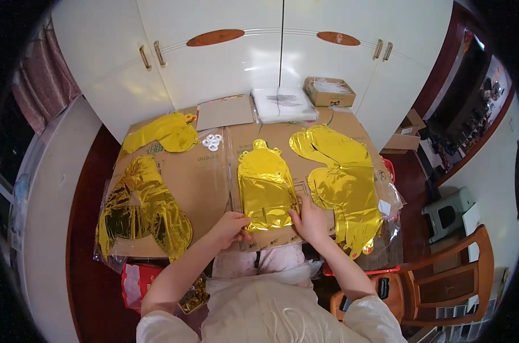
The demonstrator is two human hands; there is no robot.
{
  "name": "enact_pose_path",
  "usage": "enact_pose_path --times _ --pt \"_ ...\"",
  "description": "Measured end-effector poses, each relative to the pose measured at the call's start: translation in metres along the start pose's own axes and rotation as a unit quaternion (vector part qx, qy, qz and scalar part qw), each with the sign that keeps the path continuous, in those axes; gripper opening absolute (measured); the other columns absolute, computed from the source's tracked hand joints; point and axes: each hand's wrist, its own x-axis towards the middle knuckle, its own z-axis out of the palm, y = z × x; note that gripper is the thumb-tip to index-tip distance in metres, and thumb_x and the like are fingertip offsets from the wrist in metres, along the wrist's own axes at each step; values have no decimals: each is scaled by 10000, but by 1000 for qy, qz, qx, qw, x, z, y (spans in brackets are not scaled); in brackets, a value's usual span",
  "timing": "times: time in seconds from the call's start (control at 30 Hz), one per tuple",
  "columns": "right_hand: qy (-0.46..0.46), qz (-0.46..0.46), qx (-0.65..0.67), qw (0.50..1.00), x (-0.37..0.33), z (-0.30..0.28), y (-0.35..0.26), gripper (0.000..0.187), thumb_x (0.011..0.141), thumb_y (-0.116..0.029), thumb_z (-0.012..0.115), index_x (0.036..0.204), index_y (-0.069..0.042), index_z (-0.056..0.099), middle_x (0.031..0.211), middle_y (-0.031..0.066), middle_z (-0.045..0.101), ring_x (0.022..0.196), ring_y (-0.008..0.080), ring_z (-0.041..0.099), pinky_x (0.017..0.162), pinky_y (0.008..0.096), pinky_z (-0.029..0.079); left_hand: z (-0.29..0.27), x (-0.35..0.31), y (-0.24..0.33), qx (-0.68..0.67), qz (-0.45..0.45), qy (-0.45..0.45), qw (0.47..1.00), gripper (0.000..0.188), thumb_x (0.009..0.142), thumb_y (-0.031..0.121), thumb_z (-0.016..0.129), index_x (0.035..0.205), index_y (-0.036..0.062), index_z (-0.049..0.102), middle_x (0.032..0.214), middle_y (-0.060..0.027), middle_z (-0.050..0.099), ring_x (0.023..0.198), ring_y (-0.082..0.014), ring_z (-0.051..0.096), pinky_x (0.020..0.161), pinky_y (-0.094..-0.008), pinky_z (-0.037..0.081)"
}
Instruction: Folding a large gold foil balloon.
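Observation:
A flat, shiny gold foil balloon (265, 183), rounded at the top with small tabs, lies in front of me on a cardboard-covered table. My left hand (231, 228) pinches its lower left corner. On the other side, my right hand (311, 220) grips the lower right edge with the thumb on top. More gold foil pieces lie to the right (345, 177), at the near left (142, 208) and at the far left (165, 132), all flat and partly creased.
Several small white rings (212, 142) sit near the table's middle. Along the back are a cardboard sheet (225, 111), a stack of clear plastic bags (283, 105) and a small carton (330, 91), before white cabinets (225, 68). A wooden chair (448, 274) stands at the right.

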Motion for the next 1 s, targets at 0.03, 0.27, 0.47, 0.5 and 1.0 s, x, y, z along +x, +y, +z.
enact_pose_path --times 0.03,0.27,0.47,0.5,1.0 --pt "14 -8 23 1000 -2 -4 -3 454 874 -238 661 1246 -40 492 858 237 643 811 421 632 720 490 499 1 -1 1 4 -2 3 1000 175 948 169 583 903 2 610 678 -45 604 507 -125 617 379 -226 385" --pt "27 0 6 1000 -12 -1 5 358 849 -112 659 1170 -28 523 790 164 616 808 373 596 730 462 462 7 -4 3 27 9 12 1000 196 964 204 569 948 15 620 699 -46 609 482 -120 597 372 -228 378" --pt "72 -52 -38 995 -14 3 3 270 855 -128 653 1082 -25 551 798 177 602 785 387 572 712 481 434 9 -12 5 64 42 52 996 288 961 233 592 1113 0 516 859 -73 596 491 -133 582 376 -245 376" --pt "73 -54 -47 995 -14 4 3 255 859 -133 651 1071 -27 556 790 176 607 775 373 578 715 471 436 11 -17 7 74 50 66 994 319 955 227 606 1142 -2 488 892 -79 589 502 -138 579 378 -251 374" --pt "94 -75 -83 989 -15 7 2 159 849 -129 648 971 -44 589 713 152 599 732 332 586 695 434 441 10 -24 -28 76 113 95 986 284 933 62 564 1161 -17 414 853 -134 631 595 -156 653 456 -253 468"
